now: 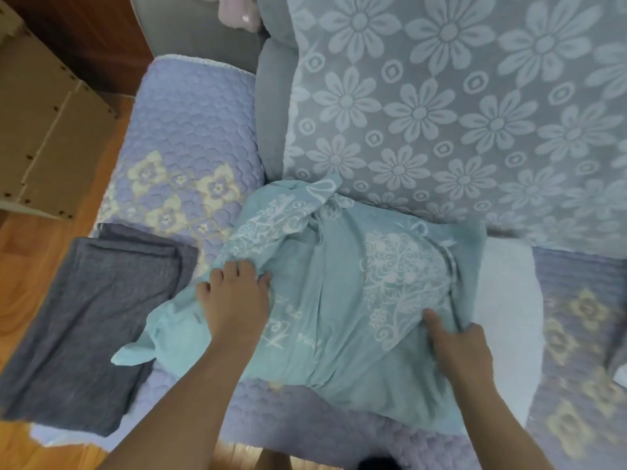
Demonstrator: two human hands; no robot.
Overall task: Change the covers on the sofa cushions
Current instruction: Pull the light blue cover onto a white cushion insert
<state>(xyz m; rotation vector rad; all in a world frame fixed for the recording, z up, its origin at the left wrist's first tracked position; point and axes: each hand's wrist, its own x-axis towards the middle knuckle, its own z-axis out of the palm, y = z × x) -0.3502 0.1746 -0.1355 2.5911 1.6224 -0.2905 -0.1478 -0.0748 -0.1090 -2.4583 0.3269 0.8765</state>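
Observation:
A teal cushion cover [339,300] with a white lace-like print lies rumpled over a white cushion [505,300] on the sofa seat. The cushion's right end sticks out bare from the cover's opening. My left hand [234,296] rests on the cover's left part, fingers bent into the cloth. My right hand [458,340] grips the cover's edge near the opening, thumb on top and fingers tucked under the fabric. A folded dark grey cover [88,317] lies flat at the sofa's left front corner.
The seat wears a lilac quilted pad [190,130] with yellow flowers. A grey backrest cloth with pale flowers [441,113] stands behind. A cardboard box [40,113] sits on the wooden floor [20,259] at left. Pink cloth [241,11] lies at the top.

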